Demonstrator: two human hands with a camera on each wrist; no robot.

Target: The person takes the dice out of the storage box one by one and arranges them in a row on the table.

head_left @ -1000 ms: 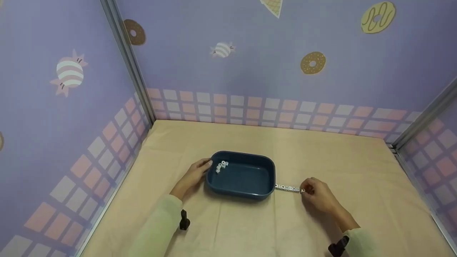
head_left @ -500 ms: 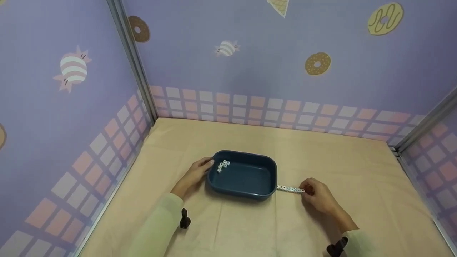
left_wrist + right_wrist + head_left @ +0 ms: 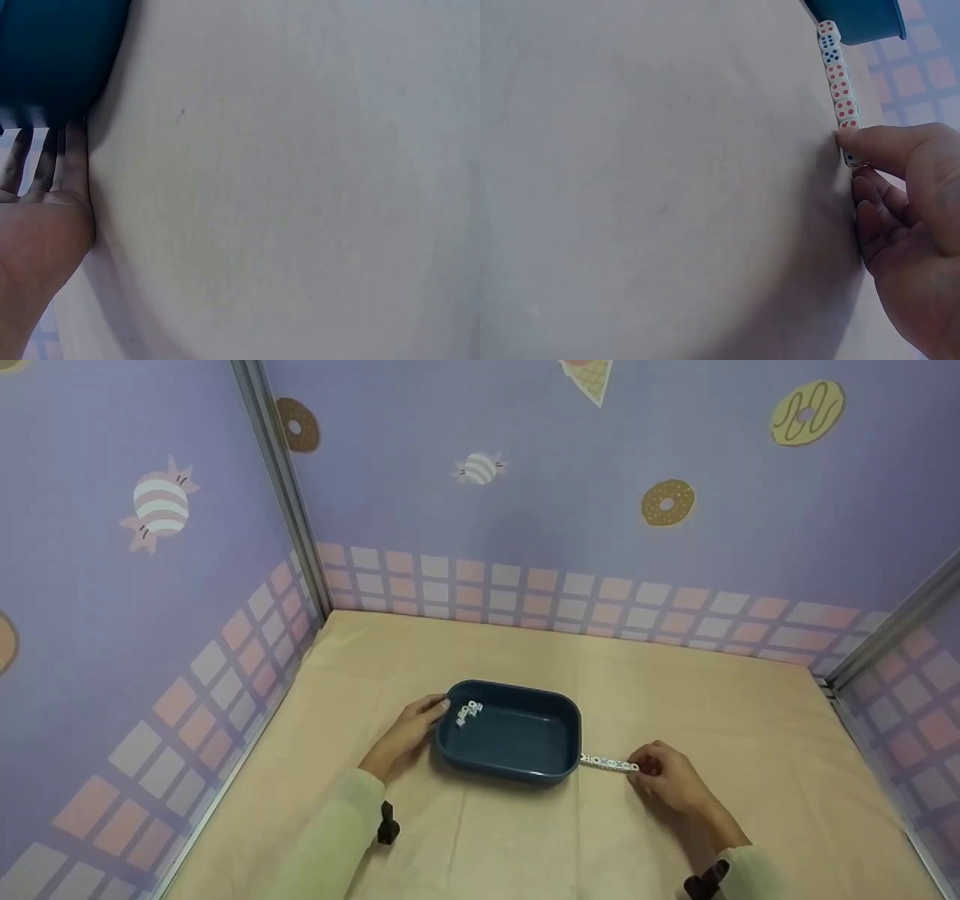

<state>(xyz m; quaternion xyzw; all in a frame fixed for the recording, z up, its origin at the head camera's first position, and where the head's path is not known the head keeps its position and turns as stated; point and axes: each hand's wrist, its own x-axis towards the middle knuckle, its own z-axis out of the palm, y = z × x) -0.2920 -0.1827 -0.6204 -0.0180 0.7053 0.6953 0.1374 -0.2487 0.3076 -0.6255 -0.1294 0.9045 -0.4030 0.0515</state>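
Note:
A dark blue rectangular box (image 3: pixel 491 769) sits on the cloth in front of me. My left hand (image 3: pixel 409 731) grips its left end, thumb at the rim and fingers along the outside; the left wrist view shows the fingers reaching behind the box wall. From the box's right side runs a straight row of white dice (image 3: pixel 840 90) with red and blue pips. At the row's near end my right hand (image 3: pixel 667 776) pinches the last die (image 3: pixel 851 158) between thumb and index finger, the other fingers curled below. Inside the box, several loose dice (image 3: pixel 466 712) lie in the left corner.
A pale yellow cloth (image 3: pixel 697 690) covers the tabletop. Purple walls (image 3: pixel 555 495) printed with sweets and doughnuts enclose the back and sides, with metal posts (image 3: pixel 289 502) at the corners. Dark straps with cameras (image 3: pixel 387 825) sit on the wrists.
The die in my right fingers has come into line with the end of the row, where a slight offset showed before. My left hand keeps its place on the box.

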